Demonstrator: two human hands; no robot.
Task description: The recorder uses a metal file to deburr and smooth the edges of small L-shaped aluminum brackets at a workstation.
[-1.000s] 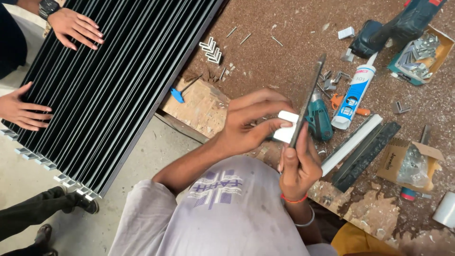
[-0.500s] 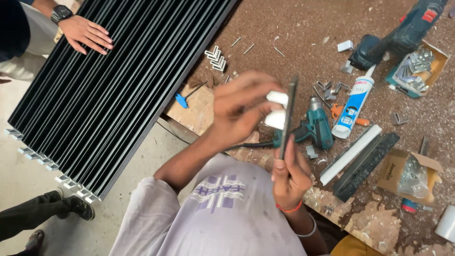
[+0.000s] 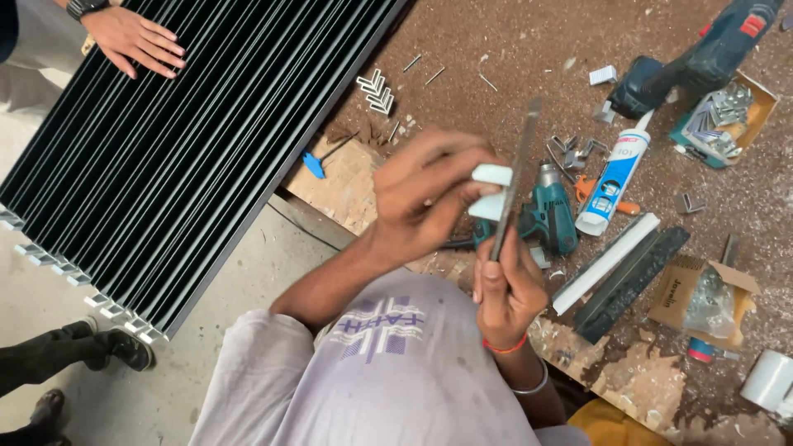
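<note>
From the head camera, your right hand is closed around the lower end of a thin flat metal file, holding it upright and tilted slightly over the workbench. Your left hand curls round a small white block, fingertips pinched on it, and the block touches the file's left side about halfway up. Just behind both hands lies a teal cordless drill, with a blue-and-white sealant tube beside it. A white strip and a dark strip lie side by side to the right. To the left, a black slatted panel overhangs the bench, and another person's hand rests flat on its far corner.
</note>
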